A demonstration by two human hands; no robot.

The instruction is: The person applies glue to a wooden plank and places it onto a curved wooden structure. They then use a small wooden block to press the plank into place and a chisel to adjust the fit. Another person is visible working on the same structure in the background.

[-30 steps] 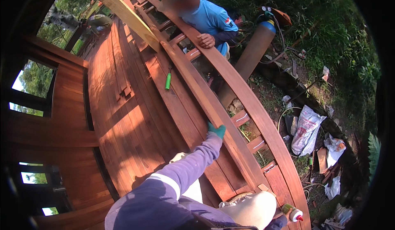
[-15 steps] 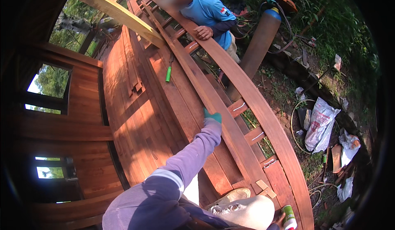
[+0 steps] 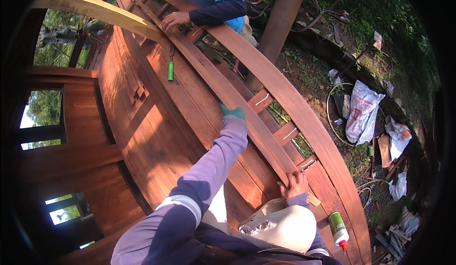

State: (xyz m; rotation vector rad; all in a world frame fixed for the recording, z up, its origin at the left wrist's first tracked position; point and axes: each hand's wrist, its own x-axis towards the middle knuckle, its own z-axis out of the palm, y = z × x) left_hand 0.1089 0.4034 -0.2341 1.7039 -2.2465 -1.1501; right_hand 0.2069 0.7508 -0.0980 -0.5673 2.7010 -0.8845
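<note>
My left hand (image 3: 233, 113), in a green glove, is closed round the edge of a long reddish-brown plank (image 3: 261, 134). At the plank's near end my bare right hand (image 3: 295, 187) grips it, fingers bent over the top. Farther along, a co-worker's hand (image 3: 175, 21) rests on the same plank. To the plank's right, short crosspieces (image 3: 287, 133) carry white streaks of glue and join a curved outer board (image 3: 285, 92). A green-and-white glue bottle (image 3: 338, 231) with a red cap lies near my right knee. Small wood pieces (image 3: 313, 199) sit beside my right hand.
A green-handled chisel-like tool (image 3: 170, 70) lies on the boards ahead. A pale beam (image 3: 99, 12) slants across the far left. Beyond the curved board are a tall gas cylinder (image 3: 278, 23), a hose (image 3: 330, 118) and a white sack (image 3: 363, 113). A wooden wall (image 3: 83, 108) with windows stands left.
My right hand has let go of the glue bottle and taken hold of the plank's near end. The co-worker's hand has moved from the curved board to the plank. The view has shifted.
</note>
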